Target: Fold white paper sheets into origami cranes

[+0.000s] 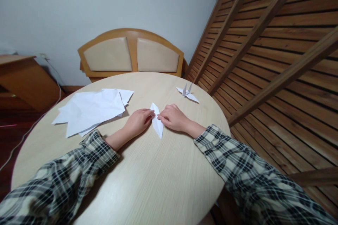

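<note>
A narrow, pointed piece of folded white paper (157, 123) lies on the round light-wood table (148, 175). My left hand (138, 121) presses its left edge with curled fingers. My right hand (173, 117) pinches its right edge, fingers bent together. Both hands rest on the tabletop, one on each side of the folded paper. Both arms wear plaid sleeves.
A loose stack of white paper sheets (91, 109) lies on the table's left part. A finished white paper crane (187, 93) stands at the far right edge. Behind the table is a wooden chair (131, 54); a slatted wooden frame (264, 59) leans on the right.
</note>
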Demonstrator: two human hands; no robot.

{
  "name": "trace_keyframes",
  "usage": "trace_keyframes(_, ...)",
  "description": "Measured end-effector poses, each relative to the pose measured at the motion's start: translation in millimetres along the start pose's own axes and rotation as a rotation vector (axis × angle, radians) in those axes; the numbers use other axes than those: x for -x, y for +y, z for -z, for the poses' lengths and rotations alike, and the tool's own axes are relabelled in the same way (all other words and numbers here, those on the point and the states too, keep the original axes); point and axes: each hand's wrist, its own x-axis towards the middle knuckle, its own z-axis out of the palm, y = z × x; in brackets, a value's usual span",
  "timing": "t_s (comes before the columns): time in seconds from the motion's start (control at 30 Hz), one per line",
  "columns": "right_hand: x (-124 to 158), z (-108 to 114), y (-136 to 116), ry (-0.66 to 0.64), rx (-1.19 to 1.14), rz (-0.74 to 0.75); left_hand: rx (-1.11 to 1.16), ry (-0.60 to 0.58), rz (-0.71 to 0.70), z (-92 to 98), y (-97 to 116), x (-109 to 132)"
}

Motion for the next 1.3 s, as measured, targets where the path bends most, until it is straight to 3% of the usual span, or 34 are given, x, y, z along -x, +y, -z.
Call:
trace_keyframes(0.17, 2.2, -3.4, 4.9, 0.038, -0.043, -0.004, 0.137, -0.018, 0.03, -1.2, -5.0, -0.3)
trace_keyframes(0.7, 2.3, -16.3, 17.4, 0.015, -0.099, -0.02, 0.182, -0.036, 0.106, 3.7, 0.9, 2.7)
trace_keyframes(1.3, 1.3, -13.8, 16.1, 0.005, -0.073, -0.086, 0.077, -0.087, -0.043, 11.5, 2.4, 1.3)
